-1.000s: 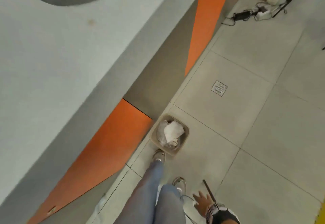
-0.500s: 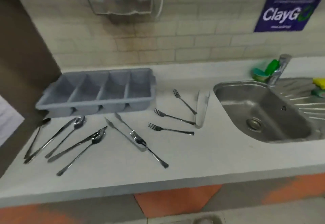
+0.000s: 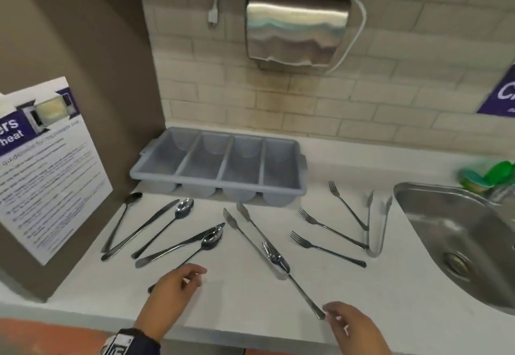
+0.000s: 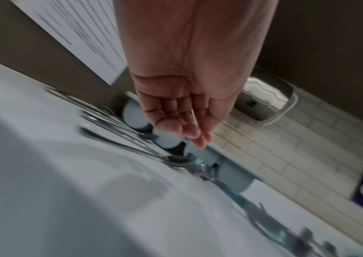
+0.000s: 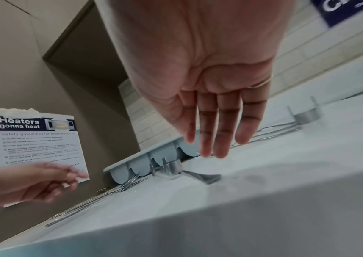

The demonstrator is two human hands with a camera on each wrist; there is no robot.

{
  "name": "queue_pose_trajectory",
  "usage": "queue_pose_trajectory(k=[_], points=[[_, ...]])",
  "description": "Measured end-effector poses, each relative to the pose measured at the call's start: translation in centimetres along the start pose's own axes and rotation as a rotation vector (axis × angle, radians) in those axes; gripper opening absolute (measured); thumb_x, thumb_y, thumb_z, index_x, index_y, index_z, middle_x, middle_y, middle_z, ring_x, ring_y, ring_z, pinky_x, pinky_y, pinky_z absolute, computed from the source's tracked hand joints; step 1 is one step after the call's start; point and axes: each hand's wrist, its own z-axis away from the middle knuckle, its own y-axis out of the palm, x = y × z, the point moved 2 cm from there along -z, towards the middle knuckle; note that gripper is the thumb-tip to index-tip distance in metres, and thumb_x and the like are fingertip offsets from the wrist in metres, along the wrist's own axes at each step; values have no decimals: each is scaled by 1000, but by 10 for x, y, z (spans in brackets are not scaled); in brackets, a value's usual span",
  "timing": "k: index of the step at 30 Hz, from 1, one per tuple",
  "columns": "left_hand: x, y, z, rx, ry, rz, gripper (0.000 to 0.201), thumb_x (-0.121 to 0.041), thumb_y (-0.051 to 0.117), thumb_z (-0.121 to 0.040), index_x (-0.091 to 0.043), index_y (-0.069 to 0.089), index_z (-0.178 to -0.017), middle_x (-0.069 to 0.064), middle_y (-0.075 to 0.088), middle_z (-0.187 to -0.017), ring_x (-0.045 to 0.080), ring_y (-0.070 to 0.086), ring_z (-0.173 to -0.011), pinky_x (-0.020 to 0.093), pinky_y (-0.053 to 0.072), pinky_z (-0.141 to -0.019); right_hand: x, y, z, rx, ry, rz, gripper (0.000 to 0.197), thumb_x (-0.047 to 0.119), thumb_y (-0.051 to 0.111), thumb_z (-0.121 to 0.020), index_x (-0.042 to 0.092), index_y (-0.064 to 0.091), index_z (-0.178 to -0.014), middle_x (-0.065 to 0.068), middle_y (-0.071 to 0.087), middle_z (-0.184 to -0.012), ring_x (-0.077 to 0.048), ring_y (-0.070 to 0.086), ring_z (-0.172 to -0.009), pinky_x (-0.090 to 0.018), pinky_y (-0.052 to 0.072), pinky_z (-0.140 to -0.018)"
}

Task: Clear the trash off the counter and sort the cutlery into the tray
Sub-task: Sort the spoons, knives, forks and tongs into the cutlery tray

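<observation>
An empty grey four-compartment tray (image 3: 217, 186) stands at the back of the white counter (image 3: 362, 299). In front of it lie loose spoons (image 3: 184, 209) and knives (image 3: 145, 229) on the left, tongs (image 3: 250, 240) in the middle with a utensil (image 3: 303, 293) across them, forks (image 3: 326, 248) and a second pair of tongs (image 3: 376, 226) on the right. My left hand (image 3: 192, 276) hovers loosely curled and empty over a spoon's handle. My right hand (image 3: 338, 315), fingers straight (image 5: 213, 132), is at the tip of the crossing utensil's handle, holding nothing.
A steel sink (image 3: 459, 243) is set into the counter at the right, with a sponge and green bottle (image 3: 485, 176) behind it. A brown side wall with a poster (image 3: 47, 165) bounds the left. A hand dryer (image 3: 295, 26) hangs above the tray.
The view swung up from a floor bin holding crumpled trash to the counter. Both hands have since come in over the counter's front edge, towards the cutlery.
</observation>
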Motion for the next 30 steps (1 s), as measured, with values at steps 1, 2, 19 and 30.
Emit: queue_pose_trajectory(k=[1,2,19,30], points=[[-12,6,-14,29,36,0,31,-15,56,-87,-45,61,-81,-3,69,-80,2,59,-68,17,46,-65,11,4,-14,28,-1,7,65,18,66,-77,78,41,-77,59,39,-97,17,51,-84,4,40,-67],[-22,14,-28,68,77,-10,30,-17,56,-88,-46,59,-83,-5,67,-87,3,58,-67,16,46,-65,15,8,-28,-1,1,-1,65,18,69,-75,77,43,-78,55,44,-96,18,52,-81,4,39,-67],[-77,96,-137,441,249,-208,25,-41,51,-89,-16,58,-91,-7,44,-108,11,56,-76,22,41,-73,47,18,-80,-11,258,401,19,27,54,-87,25,38,-78,6,39,-70,-23,54,-79,-30,32,-60],[-72,38,-117,364,188,126,7,-17,58,-84,-22,54,-84,-27,42,-131,-12,38,-124,16,35,-95,96,-115,-177,-215,-27,-8,28,-4,48,-86,21,56,-97,-3,61,-81,-5,53,-58,-4,39,-53]])
